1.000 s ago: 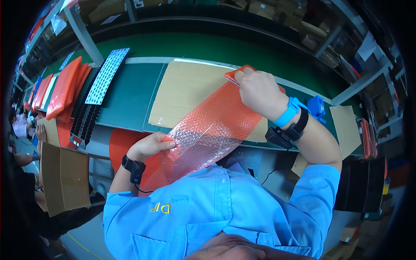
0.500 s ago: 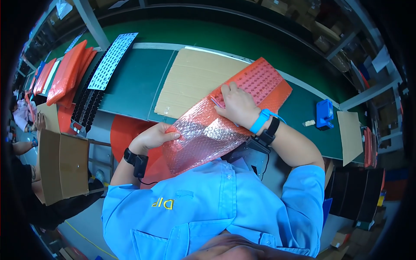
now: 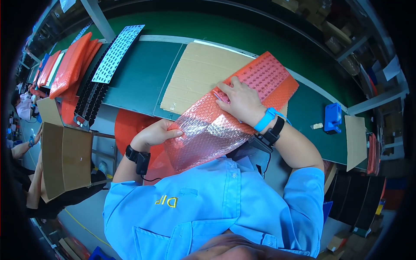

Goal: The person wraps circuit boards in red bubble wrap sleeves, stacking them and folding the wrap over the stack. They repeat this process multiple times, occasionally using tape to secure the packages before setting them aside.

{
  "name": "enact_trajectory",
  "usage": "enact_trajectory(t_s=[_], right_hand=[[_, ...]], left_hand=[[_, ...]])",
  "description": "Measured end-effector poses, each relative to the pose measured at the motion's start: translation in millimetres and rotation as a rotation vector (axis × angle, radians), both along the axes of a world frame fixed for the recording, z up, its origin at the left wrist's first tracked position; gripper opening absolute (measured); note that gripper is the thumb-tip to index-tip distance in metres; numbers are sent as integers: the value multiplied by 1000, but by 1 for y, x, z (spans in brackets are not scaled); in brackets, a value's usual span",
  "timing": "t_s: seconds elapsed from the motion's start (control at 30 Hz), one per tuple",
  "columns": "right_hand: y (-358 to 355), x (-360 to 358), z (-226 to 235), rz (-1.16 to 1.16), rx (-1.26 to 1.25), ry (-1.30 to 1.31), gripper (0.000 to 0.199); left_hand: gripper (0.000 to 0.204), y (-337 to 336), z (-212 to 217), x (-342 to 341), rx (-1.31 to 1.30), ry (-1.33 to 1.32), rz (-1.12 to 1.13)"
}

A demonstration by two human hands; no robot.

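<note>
A red bubble-wrap bag point(image 3: 206, 130) lies slantwise across the bench's near edge, its lower part close to my shirt. Through its far right part shows a flat panel with rows of small dark marks point(image 3: 262, 80). My left hand point(image 3: 158, 132) is closed, pinching the bag's left edge between thumb and fingers. On top of the bag, near its upper edge, rests my right hand point(image 3: 240, 99) with fingers apart, beside a fold in the film. Whether the right fingertips reach under that edge is hidden.
A cardboard sheet point(image 3: 190, 78) lies under the bag on the green bench point(image 3: 134, 73). At left are stacked red bubble bags point(image 3: 71, 73), a white patterned strip point(image 3: 117, 54) and an open carton point(image 3: 65, 160) with another person behind it. A blue tool point(image 3: 332, 118) stands at right.
The fingers of my right hand have spread a little on the bag. My left hand keeps its pinch. The whole view has shifted slightly.
</note>
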State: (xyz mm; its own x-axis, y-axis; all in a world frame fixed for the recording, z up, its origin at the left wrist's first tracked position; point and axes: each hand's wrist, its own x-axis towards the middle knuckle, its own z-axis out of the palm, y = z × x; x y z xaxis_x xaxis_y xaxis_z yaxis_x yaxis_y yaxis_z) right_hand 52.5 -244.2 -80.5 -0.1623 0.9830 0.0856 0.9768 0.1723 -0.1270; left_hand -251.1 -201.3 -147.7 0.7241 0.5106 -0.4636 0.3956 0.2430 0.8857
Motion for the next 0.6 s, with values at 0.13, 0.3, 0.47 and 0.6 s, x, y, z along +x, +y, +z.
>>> enact_trajectory(t_s=[0.13, 0.3, 0.47, 0.6], right_hand=[[6, 0, 0, -1, -21, 49, 49], [8, -3, -12, 14, -3, 50, 46], [7, -4, -19, 23, 30, 50, 45], [6, 1, -22, 0, 18, 80, 48]], left_hand=[[21, 0, 1, 0, -6, 18, -4], [21, -1, 5, -1, -28, -24, 1], [18, 6, -4, -14, 112, 28, -26], [26, 36, 46, -30, 657, 197, 149]])
